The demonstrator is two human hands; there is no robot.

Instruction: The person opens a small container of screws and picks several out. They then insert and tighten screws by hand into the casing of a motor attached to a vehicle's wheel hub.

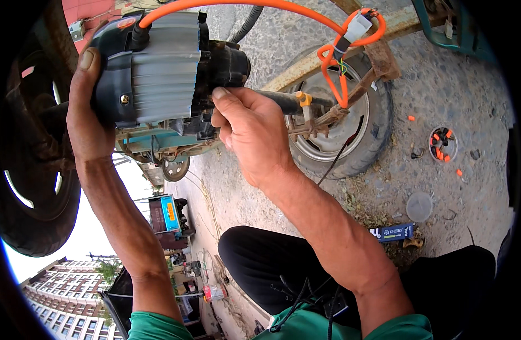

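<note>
A ribbed grey electric motor (164,68) with black end caps fills the upper left. Its orange cable (243,4) arcs from the top over to the right. My left hand (89,113) is wrapped round the motor's left black cap, thumb up on its side. At the other end, beside the black cylindrical part (229,63), my right hand (249,127) is closed in a pinch against the motor's edge. What lies between those fingertips is hidden. A white connector (359,27) hangs in the loops of the orange cable.
A wheel with a grey rim (359,133) stands beyond my right hand, near a rusty frame bar (379,45). Another wheel (34,170) is at far left. On the ground are a tub of orange and black pieces (443,144), a round lid (419,207) and a blue box (396,232).
</note>
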